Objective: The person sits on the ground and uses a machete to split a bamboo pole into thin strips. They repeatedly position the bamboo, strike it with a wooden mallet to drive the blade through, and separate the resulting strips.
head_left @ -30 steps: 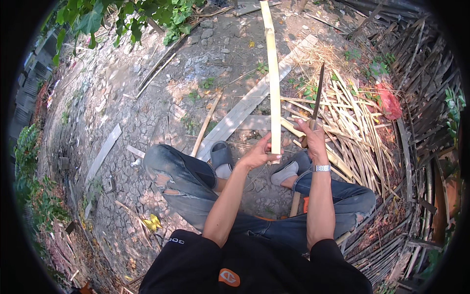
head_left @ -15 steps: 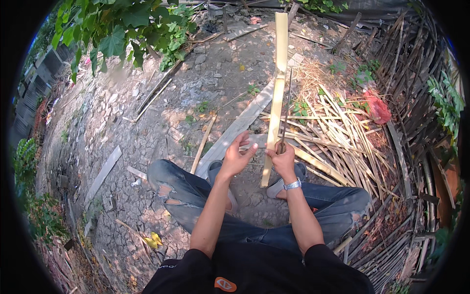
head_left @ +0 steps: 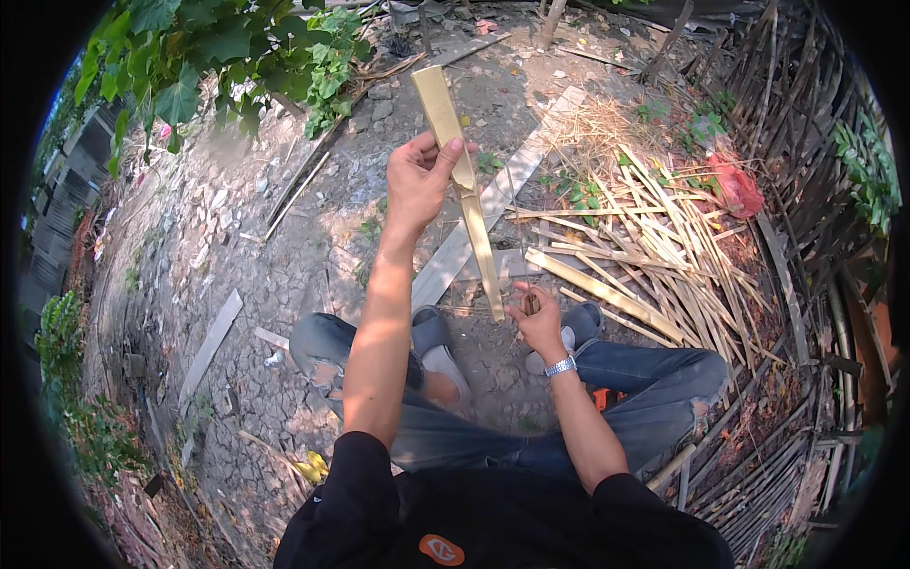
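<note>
My left hand (head_left: pixel 415 185) grips a split bamboo piece (head_left: pixel 482 242) near its far end, just beyond the node, fingers behind and thumb on top. The pale piece slants away from me to the left, raised over the ground. My right hand (head_left: pixel 540 324) is closed around the brown handle (head_left: pixel 531 303) of a knife. Its thin dark blade (head_left: pixel 512 204) points away from me, seen almost edge-on, to the right of the bamboo and apart from it.
Right of my feet lies a heap of split bamboo strips (head_left: pixel 664 256), with a thicker split piece (head_left: pixel 607 296) nearest. A flat grey board (head_left: pixel 502 194) runs under the bamboo. A red net bag (head_left: pixel 737 187) and stacked sticks (head_left: pixel 768 123) stand farther right. Leafy branches (head_left: pixel 209 47) hang far left.
My left hand, open before, has taken hold of the bamboo piece near its far end. The right hand has let go of the bamboo and keeps the knife. The piece now tilts left.
</note>
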Available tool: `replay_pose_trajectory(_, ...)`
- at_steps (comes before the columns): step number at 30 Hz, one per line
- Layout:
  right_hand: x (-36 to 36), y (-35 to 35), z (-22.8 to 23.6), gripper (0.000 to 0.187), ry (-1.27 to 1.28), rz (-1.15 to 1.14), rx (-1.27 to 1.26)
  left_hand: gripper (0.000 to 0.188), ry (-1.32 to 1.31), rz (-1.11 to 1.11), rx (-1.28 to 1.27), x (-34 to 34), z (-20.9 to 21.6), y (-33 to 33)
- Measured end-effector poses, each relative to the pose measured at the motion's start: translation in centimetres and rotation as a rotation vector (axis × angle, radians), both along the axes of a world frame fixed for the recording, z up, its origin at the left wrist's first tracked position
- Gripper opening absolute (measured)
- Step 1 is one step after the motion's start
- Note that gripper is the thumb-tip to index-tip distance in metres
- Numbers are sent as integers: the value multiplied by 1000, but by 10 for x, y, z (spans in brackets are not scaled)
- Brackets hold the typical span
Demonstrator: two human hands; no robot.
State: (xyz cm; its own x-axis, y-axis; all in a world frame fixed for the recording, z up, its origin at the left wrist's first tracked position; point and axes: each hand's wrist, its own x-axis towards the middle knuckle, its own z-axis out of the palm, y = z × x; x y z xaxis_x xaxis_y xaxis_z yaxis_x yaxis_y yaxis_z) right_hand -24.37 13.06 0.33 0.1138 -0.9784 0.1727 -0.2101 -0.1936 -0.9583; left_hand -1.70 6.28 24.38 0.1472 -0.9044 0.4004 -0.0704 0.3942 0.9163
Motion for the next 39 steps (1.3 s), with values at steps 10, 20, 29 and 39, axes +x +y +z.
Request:
replay_pose_trajectory(10, -43, 23, 6, 23, 75, -210, 152, 26, -87, 223, -61, 3, -121, -39)
replay_pose_trajectory(20, -25, 42, 61, 38, 104, -64, 162, 26, -85, 249, -49, -13, -123, -44)
replay_pose_trajectory(29, -7, 40, 150, 54, -275, 120, 152, 22, -204, 117, -76, -23, -121, -48)
replay_pose_trajectory(39, 17, 22, 183, 59, -307, 172, 255, 22, -232, 96, -2, -40, -118, -42)
